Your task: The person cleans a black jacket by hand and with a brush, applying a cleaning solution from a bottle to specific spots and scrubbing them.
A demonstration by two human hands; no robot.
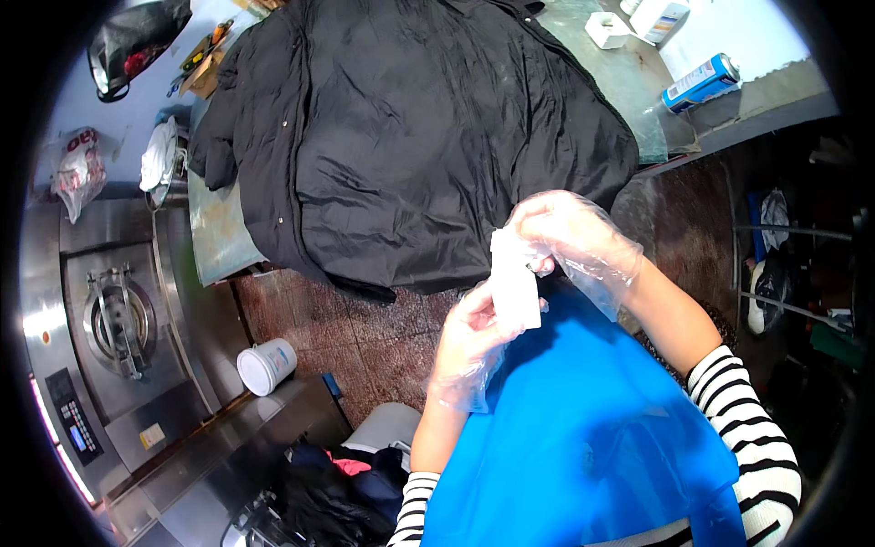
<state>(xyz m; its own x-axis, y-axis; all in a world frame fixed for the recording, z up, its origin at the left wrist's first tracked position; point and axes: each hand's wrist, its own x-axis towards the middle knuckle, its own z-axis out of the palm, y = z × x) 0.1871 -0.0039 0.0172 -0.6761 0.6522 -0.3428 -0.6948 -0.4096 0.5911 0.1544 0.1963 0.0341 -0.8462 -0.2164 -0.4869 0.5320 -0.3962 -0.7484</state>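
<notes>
In thin clear plastic gloves, both my hands hold a small white item, overexposed, so I cannot tell whether it is cloth, paper or a container. My left hand (475,328) grips the lower part of the white item (516,287), and my right hand (564,229) holds its upper end. Both are in front of my blue apron (581,410). Beyond them a black padded jacket (410,137) lies spread over a table (222,236), its lower edge hanging over the near side.
A blue spray can (701,82) and a white open container (607,31) stand at the upper right. On the left are a steel machine (119,321) with a round door and a white lidded bucket (266,367). Dark clothes (342,485) lie at the bottom. Metal racks (793,297) stand at the right.
</notes>
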